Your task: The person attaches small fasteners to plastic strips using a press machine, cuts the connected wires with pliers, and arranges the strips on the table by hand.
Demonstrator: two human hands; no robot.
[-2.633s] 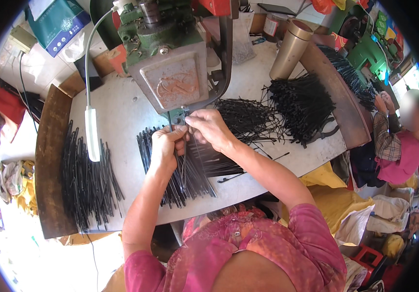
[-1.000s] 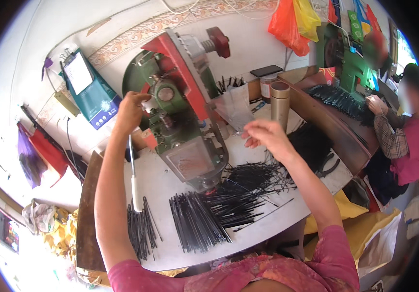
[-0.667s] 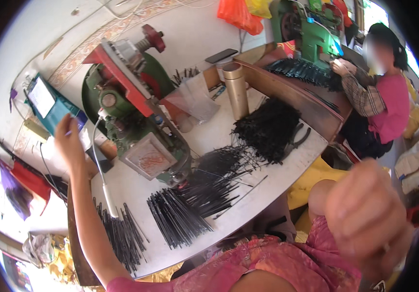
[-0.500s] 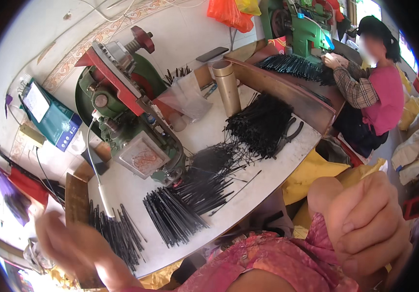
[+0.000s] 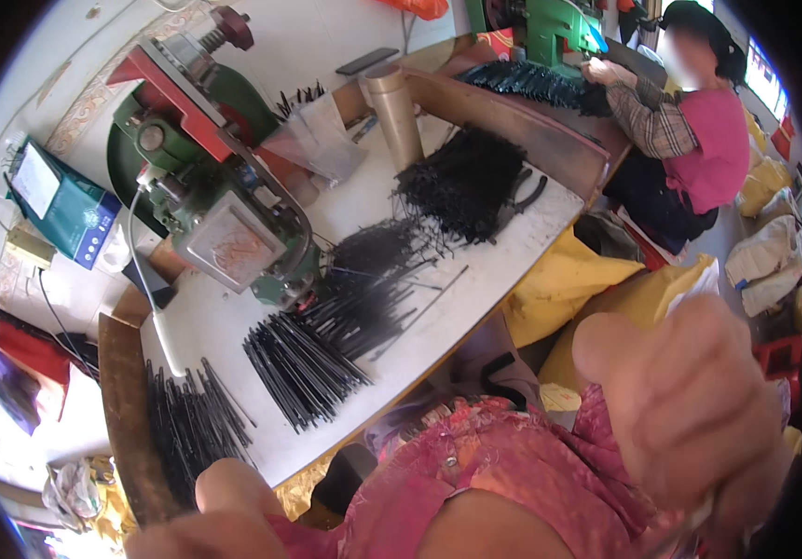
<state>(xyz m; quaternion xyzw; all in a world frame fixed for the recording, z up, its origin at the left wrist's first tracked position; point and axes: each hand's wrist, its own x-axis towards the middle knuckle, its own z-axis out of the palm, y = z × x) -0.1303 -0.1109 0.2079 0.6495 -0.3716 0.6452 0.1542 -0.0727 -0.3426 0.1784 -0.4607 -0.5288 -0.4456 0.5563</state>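
Observation:
My right hand (image 5: pixel 690 410) is raised at the lower right, its fingers curled into a fist. A thin pale strip seems to show below it, too blurred to name. My left hand (image 5: pixel 219 517) is low at the bottom edge, in front of the bench's near left corner. Its thumb is up and the fingers look curled, but the frame edge cuts them off. On the bench nearest that hand lies a bundle of thin black rods (image 5: pixel 198 424). A second bundle of black rods (image 5: pixel 306 368) lies below the green and red press (image 5: pixel 233 252).
On the white bench (image 5: pixel 401 373) are a tangled black pile (image 5: pixel 466 182), pliers (image 5: pixel 528 194), a metallic flask (image 5: pixel 393 116) and a plastic bag (image 5: pixel 326 144). Yellow sacks (image 5: pixel 578 270) lie beside it. A co-worker (image 5: pixel 699 140) sits at another green machine (image 5: pixel 550 37).
My left hand has dropped from beside the bench's left end toward the bottom edge. My right hand stays raised and has turned slightly. The whole view has shifted, so the bench appears higher and further left.

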